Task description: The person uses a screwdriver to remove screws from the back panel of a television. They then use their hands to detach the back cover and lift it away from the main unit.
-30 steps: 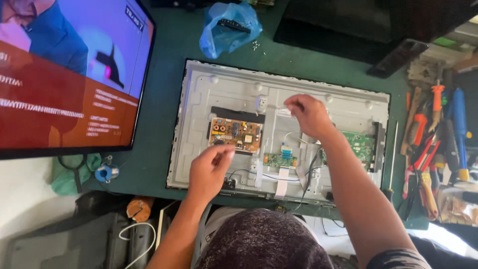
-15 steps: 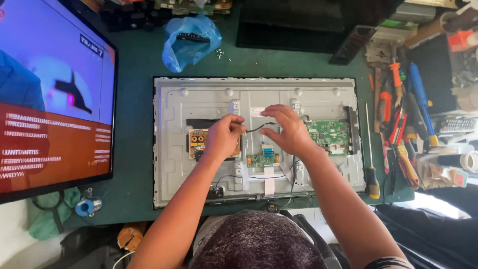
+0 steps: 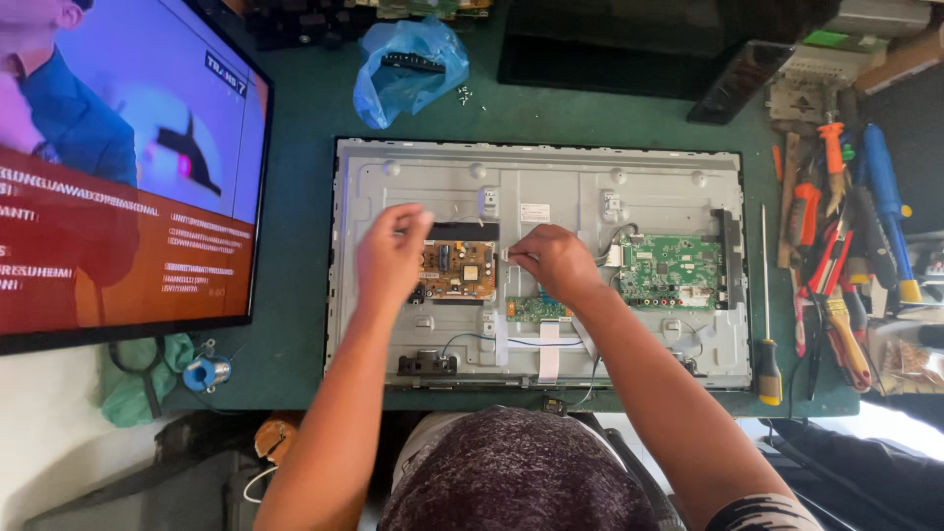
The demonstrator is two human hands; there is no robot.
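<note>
1. Lit screen [image 3: 118, 167]: at nine o'clock on the green worktop [image 3: 295, 177]; a black-framed rectangle showing blue, violet and a red-orange band.
2. Dark screen [image 3: 629, 44]: at twelve o'clock; a black rectangle, unlit.
3. Blue plastic bag [image 3: 408, 69]: at eleven o'clock, crumpled, holding a dark part.
4. White label [image 3: 535, 212]: a small rectangle with red marking, on the grey metal back panel [image 3: 442, 177] at centre.

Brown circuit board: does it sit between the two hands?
Yes. In the head view the brown circuit board lies between the left hand and the right hand.
</note>
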